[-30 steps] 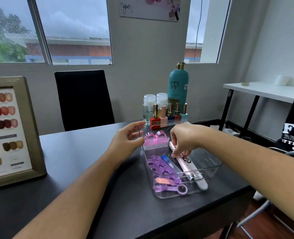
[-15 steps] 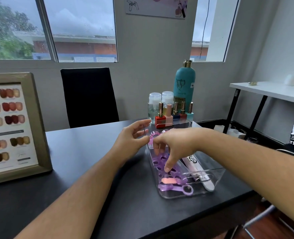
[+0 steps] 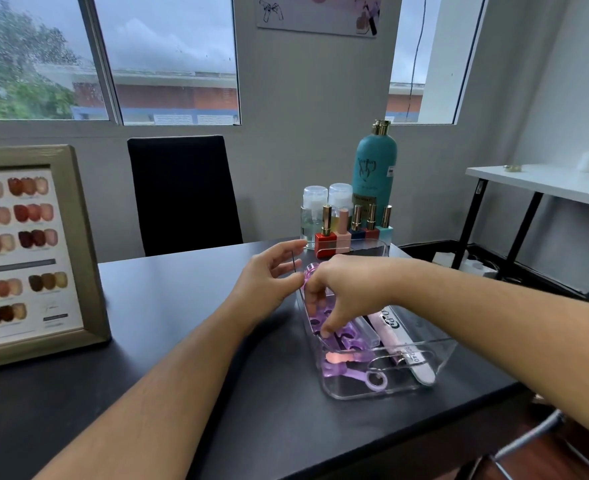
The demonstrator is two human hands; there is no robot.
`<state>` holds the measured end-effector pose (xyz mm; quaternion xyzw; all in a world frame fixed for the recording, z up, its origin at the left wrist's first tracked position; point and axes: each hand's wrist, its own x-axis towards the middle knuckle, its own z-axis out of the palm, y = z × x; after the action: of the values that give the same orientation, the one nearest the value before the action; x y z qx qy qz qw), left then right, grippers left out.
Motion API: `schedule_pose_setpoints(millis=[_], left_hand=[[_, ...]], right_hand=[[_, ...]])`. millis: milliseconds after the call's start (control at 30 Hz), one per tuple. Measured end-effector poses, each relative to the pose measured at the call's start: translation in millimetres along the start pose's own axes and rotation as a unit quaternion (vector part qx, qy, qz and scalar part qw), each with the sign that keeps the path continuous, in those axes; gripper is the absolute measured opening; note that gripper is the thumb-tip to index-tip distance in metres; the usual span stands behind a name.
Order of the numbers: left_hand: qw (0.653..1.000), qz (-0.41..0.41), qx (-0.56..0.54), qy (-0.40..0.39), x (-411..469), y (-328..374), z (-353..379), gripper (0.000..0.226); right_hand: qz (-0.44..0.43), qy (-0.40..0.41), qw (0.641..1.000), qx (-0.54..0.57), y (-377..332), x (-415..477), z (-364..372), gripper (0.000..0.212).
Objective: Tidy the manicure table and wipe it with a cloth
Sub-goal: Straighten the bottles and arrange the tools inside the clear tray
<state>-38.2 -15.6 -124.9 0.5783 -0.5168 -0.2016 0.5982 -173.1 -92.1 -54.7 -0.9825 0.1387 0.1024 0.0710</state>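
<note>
On the far left a framed card of nail colours (image 3: 26, 251) stands on the black bench (image 3: 182, 358). Behind the bench is a black chair (image 3: 182, 192).

My left hand (image 3: 269, 275) is at the far left corner of the clear box (image 3: 390, 388). Its fingers are apart and loose. The thumb is right at the box wall, and the hand holds nothing that I can see.

My right hand (image 3: 345, 289) reaches down into the box. Its fingers are bent, and one fingertip (image 3: 325, 331) sits on the purple toe spacers (image 3: 350, 337) (I cannot tell if it pinches them or only touches them). The spacers lie along the left side of the box. To their right in the box lie a pink tube (image 3: 385, 329) and a white nail file (image 3: 423, 370).

Just behind the box stand a row of small nail polish bottles (image 3: 341, 237), two clear pump bottles (image 3: 315, 206) and a tall teal bottle (image 3: 374, 171). Far to the right is a white table (image 3: 542, 181), well apart from the bench.
</note>
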Motion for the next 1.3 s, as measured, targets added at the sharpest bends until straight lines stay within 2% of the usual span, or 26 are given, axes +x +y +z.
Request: schedule_pose_setpoints(millis=[100,200,367,567,667,867,1000,1100,1200,1300], left_hand=[[1.000,-0.002,0.003,0.000,0,0,0,0.049],[1.000,-0.004,0.009,-0.002,0,0,0,0.048],[1.000,-0.005,0.014,0.000,1,-2,-1,0.049],[1.000,-0.007,0.017,-0.001,0,-1,0,0.048],[1.000,-0.007,0.015,-0.001,0,-1,-1,0.048],[1.000,-0.013,0.020,-0.003,0,0,0,0.048],[1.000,-0.018,0.024,-0.001,0,1,-1,0.050],[1.000,-0.017,0.022,-0.002,-1,1,-1,0.050],[1.000,-0.020,0.020,-0.001,-1,1,0,0.050],[0.999,-0.024,0.022,0.002,-1,2,0,0.050]], right_hand=[[0.000,0.013,1.000,-0.011,-2,3,1,0.023],[0.001,-0.015,1.000,0.012,-2,4,1,0.017],[0.002,-0.054,0.998,0.014,-4,5,0,0.024],[0.002,-0.027,0.999,0.046,-1,5,0,0.015],[0.009,-0.003,0.999,0.054,3,7,-3,0.016],[0.012,0.048,0.999,0.000,2,12,7,0.022],[0.010,0.049,0.998,0.022,3,8,6,0.028],[0.017,0.066,0.997,0.044,8,-1,-5,0.023],[0.033,0.035,0.999,0.021,14,-9,-14,0.015],[0.048,-0.008,0.999,-0.004,14,-12,-7,0.017]])
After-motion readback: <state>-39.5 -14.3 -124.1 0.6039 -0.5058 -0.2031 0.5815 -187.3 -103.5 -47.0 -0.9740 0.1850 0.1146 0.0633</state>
